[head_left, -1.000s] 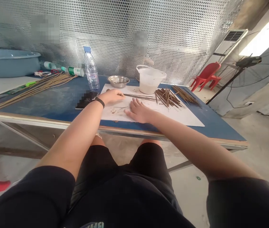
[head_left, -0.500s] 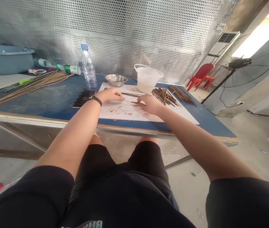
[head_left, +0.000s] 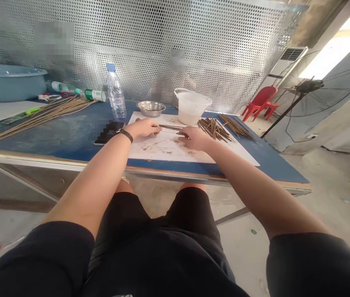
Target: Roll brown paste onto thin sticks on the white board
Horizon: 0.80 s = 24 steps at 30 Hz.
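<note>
My left hand (head_left: 144, 128) rests on a white board (head_left: 230, 152) on the blue table, fingers curled round the end of a thin brown stick (head_left: 170, 127) that lies across the board. My right hand (head_left: 195, 138) is just right of it, fingers bent and pinched on the same stick near its middle. A black band sits on my left wrist. A heap of short brown sticks (head_left: 214, 128) lies right of my right hand, with a second bundle (head_left: 236, 126) beyond it.
Behind the board stand a white plastic tub (head_left: 191, 107), a small steel bowl (head_left: 151, 108) and a water bottle (head_left: 116, 93). A phone (head_left: 109, 132) lies left of my wrist. Long bamboo strips (head_left: 35, 117), a blue basin (head_left: 8, 81), red chair (head_left: 259, 103) and a fan (head_left: 320, 88) surround.
My right hand went from lying flat on the board to closing on the stick, moving up and right toward my left hand. The view shifted slightly.
</note>
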Available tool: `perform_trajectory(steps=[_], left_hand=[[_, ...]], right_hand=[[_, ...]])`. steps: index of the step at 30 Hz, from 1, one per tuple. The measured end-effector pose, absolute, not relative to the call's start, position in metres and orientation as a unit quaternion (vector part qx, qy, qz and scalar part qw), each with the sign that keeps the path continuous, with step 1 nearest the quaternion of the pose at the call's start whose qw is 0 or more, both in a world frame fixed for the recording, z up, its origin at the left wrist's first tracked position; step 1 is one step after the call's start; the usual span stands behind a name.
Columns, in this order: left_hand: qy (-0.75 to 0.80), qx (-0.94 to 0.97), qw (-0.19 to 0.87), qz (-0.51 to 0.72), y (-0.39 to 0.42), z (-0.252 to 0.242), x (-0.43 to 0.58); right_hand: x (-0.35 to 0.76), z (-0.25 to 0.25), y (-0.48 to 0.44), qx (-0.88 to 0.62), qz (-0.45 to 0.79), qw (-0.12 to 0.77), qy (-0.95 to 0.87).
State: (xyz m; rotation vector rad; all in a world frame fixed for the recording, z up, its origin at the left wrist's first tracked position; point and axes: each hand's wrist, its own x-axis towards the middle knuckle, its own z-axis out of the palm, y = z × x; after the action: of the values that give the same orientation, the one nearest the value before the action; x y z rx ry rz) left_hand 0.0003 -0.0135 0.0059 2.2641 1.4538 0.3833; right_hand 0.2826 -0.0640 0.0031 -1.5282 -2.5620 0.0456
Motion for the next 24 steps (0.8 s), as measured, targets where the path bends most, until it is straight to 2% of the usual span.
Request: perform_trajectory(steps=[3, 11, 18, 24], left_hand=[[0.529, 0.809, 0.214, 0.142, -0.014, 0.006, 0.003], [0.506, 0.816, 0.249, 0.123, -0.012, 0.003, 0.004], [0.560, 0.789, 0.194, 0.163, -0.012, 0.004, 0.002], [0.556, 0.799, 0.174, 0.148, -0.012, 0.005, 0.002]], right_hand=[[0.263, 0.006, -0.064, -0.521, -0.016, 0.036, -0.853], [0.229, 0.007, -0.066, -0.487, -0.026, 0.026, -0.872], [0.254, -0.005, -0.073, -0.456, -0.035, 0.072, -0.886], [0.258, -0.008, -0.080, -0.460, -0.021, 0.095, -0.882]])
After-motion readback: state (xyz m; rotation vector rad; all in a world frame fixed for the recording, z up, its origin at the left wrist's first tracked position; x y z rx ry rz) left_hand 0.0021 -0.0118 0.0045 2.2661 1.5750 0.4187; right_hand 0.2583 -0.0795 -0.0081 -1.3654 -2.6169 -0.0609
